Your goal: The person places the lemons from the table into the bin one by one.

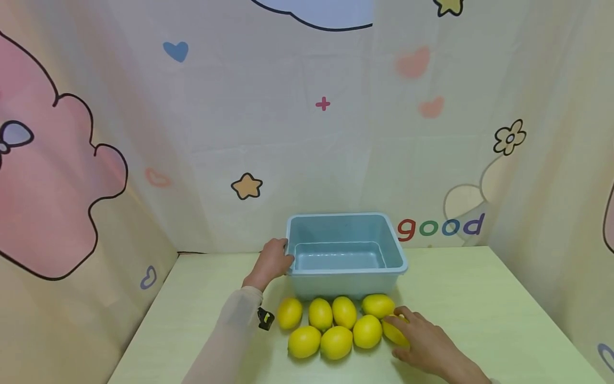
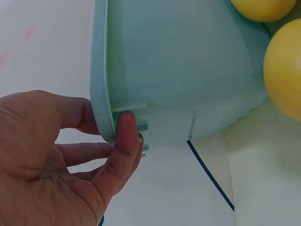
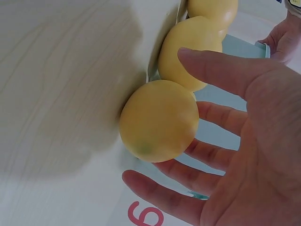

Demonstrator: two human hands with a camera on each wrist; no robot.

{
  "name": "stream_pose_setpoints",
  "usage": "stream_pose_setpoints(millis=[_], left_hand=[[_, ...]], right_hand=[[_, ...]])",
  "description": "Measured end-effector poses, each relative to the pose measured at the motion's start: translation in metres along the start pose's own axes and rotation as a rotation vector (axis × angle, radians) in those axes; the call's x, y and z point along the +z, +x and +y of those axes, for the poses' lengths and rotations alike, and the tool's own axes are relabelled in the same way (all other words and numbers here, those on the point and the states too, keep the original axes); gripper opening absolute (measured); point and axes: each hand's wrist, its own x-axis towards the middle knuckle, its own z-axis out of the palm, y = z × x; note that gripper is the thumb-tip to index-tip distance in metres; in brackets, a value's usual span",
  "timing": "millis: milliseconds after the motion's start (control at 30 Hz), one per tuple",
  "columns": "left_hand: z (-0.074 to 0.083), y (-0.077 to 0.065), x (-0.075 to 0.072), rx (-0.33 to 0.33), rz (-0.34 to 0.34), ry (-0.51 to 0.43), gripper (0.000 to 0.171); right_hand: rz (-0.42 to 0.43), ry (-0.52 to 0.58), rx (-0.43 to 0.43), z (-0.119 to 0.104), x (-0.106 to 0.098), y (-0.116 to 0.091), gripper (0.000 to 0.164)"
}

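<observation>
Showing only from right wrist: greenish patch (image 3: 145, 148) on lemon (image 3: 160, 117) near right hand (image 3: 263, 136).

I see the left arm (image 1: 223, 336) stretched well forward, its left hand (image 1: 273, 260) gripping with bent fingers (image 2: 77, 113). I also see the right hand (image 1: 423, 341) slanted inward from the right, back uppermost, its fingers (image 3: 162, 192) spread and only slightly bent, the thumb (image 3: 223, 69) standing apart.
</observation>
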Motion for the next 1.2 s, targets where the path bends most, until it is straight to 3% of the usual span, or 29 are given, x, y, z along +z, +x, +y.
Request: stream_pose_setpoints(millis=[267, 600, 900, 1200], left_hand=[[-0.001, -0.002, 0.002, -0.017, -0.002, -0.053, 0.032], [-0.001, 0.001, -0.002, -0.042, -0.029, -0.082, 0.042], [-0.001, -0.003, 0.000, -0.043, -0.035, -0.104, 0.041], [0.000, 0.000, -0.003, -0.048, -0.033, -0.095, 0.040]], right_hand=[[-0.001, -0.007, -0.014, 0.003, 0.001, 0.002, 0.054], [0.020, -0.024, -0.109, 0.009, 0.009, 0.003, 0.048], [-0.037, -0.041, -0.058, 0.012, 0.015, 0.001, 0.046], [-0.074, -0.025, -0.039, 0.009, 0.003, 0.000, 0.042]])
